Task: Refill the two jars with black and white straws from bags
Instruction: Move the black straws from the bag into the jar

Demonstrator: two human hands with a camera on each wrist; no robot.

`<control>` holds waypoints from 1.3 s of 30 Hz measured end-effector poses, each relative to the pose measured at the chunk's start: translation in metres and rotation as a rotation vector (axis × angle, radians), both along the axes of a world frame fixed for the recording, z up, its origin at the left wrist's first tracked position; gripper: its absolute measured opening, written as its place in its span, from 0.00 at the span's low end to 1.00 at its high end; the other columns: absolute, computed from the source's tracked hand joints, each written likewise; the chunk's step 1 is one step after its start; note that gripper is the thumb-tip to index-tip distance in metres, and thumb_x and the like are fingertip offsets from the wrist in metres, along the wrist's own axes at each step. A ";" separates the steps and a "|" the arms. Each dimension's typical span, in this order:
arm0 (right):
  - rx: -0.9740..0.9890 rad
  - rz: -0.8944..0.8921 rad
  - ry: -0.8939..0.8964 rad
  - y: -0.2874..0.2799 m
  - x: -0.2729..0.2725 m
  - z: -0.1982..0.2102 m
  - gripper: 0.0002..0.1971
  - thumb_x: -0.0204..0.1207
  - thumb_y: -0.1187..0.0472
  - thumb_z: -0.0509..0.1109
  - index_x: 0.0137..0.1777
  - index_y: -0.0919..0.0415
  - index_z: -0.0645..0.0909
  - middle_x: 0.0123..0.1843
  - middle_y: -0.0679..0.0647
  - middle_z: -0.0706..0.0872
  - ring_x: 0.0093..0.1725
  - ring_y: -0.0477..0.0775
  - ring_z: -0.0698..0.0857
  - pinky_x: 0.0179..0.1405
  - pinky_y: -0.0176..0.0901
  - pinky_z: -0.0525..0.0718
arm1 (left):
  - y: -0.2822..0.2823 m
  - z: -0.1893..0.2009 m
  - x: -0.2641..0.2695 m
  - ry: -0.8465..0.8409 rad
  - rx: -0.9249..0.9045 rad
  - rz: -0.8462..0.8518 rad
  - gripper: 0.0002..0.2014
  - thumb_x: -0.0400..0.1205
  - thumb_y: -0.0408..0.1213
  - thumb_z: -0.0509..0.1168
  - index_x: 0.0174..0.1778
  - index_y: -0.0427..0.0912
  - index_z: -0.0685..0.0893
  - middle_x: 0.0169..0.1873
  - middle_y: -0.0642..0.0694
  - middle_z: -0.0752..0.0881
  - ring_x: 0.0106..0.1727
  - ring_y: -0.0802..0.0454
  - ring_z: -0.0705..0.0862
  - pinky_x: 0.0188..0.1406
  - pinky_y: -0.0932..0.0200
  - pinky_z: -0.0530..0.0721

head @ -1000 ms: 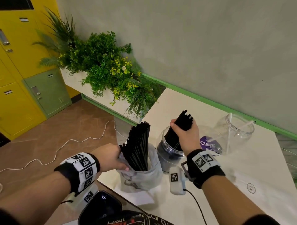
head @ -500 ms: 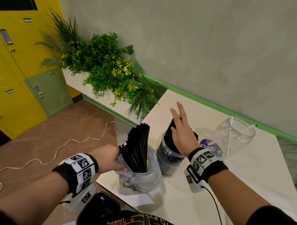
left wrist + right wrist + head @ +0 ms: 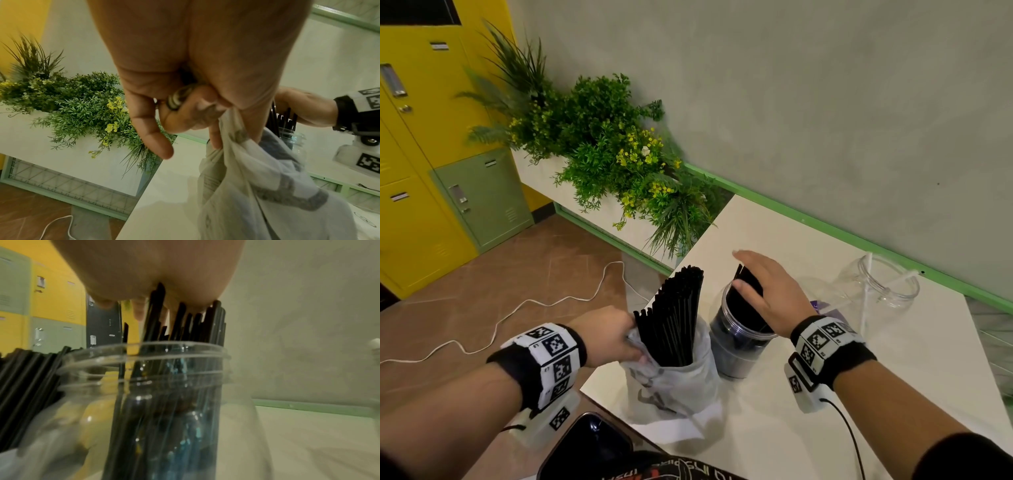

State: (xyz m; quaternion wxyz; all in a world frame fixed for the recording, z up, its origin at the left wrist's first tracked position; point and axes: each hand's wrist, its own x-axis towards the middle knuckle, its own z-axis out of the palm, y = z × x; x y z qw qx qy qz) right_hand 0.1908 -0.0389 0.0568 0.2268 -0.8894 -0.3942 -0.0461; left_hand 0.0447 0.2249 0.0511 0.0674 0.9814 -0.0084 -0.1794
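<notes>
A clear jar (image 3: pixel 736 346) (image 3: pixel 144 386) full of black straws (image 3: pixel 748 281) (image 3: pixel 185 324) stands on the white table (image 3: pixel 893 359). My right hand (image 3: pixel 763 284) lies flat and open on the straw tops, palm down. To its left a thin white plastic bag (image 3: pixel 671 383) (image 3: pixel 257 178) holds a bundle of black straws (image 3: pixel 674 318). My left hand (image 3: pixel 609 335) (image 3: pixel 205 113) pinches the bag's rim. A second clear jar (image 3: pixel 883 287) at the back right holds a couple of white straws (image 3: pixel 866 291).
A planter with green and yellow foliage (image 3: pixel 602 154) stands past the table's left end. Yellow and green lockers (image 3: pixel 431 171) line the far left. A white cable (image 3: pixel 517 315) trails on the floor. A purple-labelled lid (image 3: pixel 822 308) lies behind my right wrist.
My right hand let go of the straw bunch it gripped in the jar, spread its fingers, and now lies flat on the straw tops. The left hand kept hold of the bag.
</notes>
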 end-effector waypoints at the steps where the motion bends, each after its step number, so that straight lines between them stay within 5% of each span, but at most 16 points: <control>1: -0.050 0.024 -0.041 0.001 0.001 -0.002 0.29 0.81 0.35 0.52 0.75 0.50 0.72 0.75 0.49 0.76 0.75 0.52 0.70 0.76 0.42 0.64 | 0.000 -0.001 0.000 0.004 0.003 -0.001 0.22 0.76 0.57 0.67 0.30 0.47 0.66 0.24 0.53 0.68 0.34 0.49 0.71 0.32 0.60 0.68; 4: -0.067 -0.004 -0.127 0.007 0.004 -0.013 0.25 0.78 0.37 0.56 0.57 0.56 0.83 0.56 0.52 0.85 0.59 0.58 0.78 0.62 0.53 0.77 | 0.001 -0.006 -0.002 0.002 -0.012 0.006 0.17 0.76 0.56 0.67 0.36 0.45 0.74 0.27 0.51 0.72 0.35 0.49 0.72 0.33 0.59 0.69; 8: -0.011 -0.103 -0.201 0.022 0.007 -0.016 0.16 0.80 0.48 0.59 0.44 0.58 0.82 0.42 0.51 0.83 0.44 0.58 0.76 0.45 0.55 0.78 | 0.004 -0.015 -0.004 -0.003 -0.029 0.012 0.23 0.74 0.58 0.66 0.55 0.44 0.82 0.38 0.46 0.82 0.38 0.48 0.78 0.35 0.59 0.75; 14: 0.008 -0.081 -0.155 0.025 0.026 0.004 0.09 0.81 0.58 0.68 0.47 0.65 0.81 0.45 0.58 0.80 0.46 0.60 0.78 0.46 0.44 0.72 | 0.003 -0.015 -0.006 0.003 -0.023 -0.004 0.22 0.75 0.58 0.65 0.55 0.43 0.82 0.44 0.44 0.86 0.45 0.46 0.83 0.38 0.57 0.77; 18: -0.330 -0.167 -0.201 0.015 0.045 0.024 0.12 0.80 0.52 0.67 0.61 0.54 0.81 0.62 0.54 0.78 0.63 0.60 0.72 0.60 0.54 0.71 | 0.001 -0.013 -0.007 0.022 -0.002 0.006 0.21 0.76 0.56 0.65 0.51 0.41 0.82 0.39 0.45 0.82 0.38 0.48 0.77 0.35 0.58 0.74; 23: 0.013 -0.131 -0.159 -0.023 0.035 0.029 0.21 0.80 0.40 0.60 0.67 0.50 0.77 0.68 0.51 0.77 0.69 0.57 0.72 0.67 0.54 0.69 | 0.004 -0.017 -0.010 0.028 -0.060 0.010 0.20 0.74 0.56 0.64 0.52 0.43 0.82 0.43 0.44 0.87 0.44 0.46 0.84 0.40 0.54 0.82; 28: -0.143 -0.009 0.030 -0.034 0.019 -0.003 0.37 0.73 0.29 0.60 0.79 0.45 0.64 0.80 0.48 0.66 0.76 0.51 0.67 0.76 0.49 0.65 | 0.007 -0.021 -0.012 0.030 -0.085 0.009 0.21 0.73 0.56 0.63 0.54 0.45 0.83 0.44 0.45 0.87 0.44 0.47 0.85 0.42 0.52 0.84; 33: 0.027 -0.114 -0.040 -0.004 0.018 -0.014 0.17 0.77 0.50 0.72 0.62 0.56 0.82 0.60 0.53 0.82 0.60 0.54 0.79 0.63 0.51 0.80 | 0.001 -0.019 -0.011 0.023 -0.055 0.000 0.16 0.76 0.52 0.65 0.50 0.43 0.81 0.37 0.45 0.82 0.39 0.46 0.80 0.35 0.57 0.75; 36: 0.117 -0.095 -0.103 0.003 0.022 -0.009 0.10 0.75 0.53 0.73 0.50 0.59 0.84 0.49 0.52 0.82 0.51 0.55 0.80 0.53 0.46 0.79 | -0.002 -0.017 -0.012 0.011 -0.046 -0.008 0.13 0.77 0.51 0.65 0.49 0.44 0.80 0.37 0.45 0.82 0.40 0.46 0.79 0.33 0.59 0.70; 39: 0.034 -0.066 -0.116 0.003 0.027 0.000 0.10 0.76 0.51 0.72 0.50 0.58 0.84 0.48 0.52 0.82 0.49 0.55 0.78 0.53 0.46 0.78 | -0.004 -0.017 -0.015 -0.013 -0.063 -0.026 0.13 0.78 0.50 0.64 0.50 0.44 0.81 0.41 0.42 0.85 0.46 0.44 0.83 0.35 0.58 0.71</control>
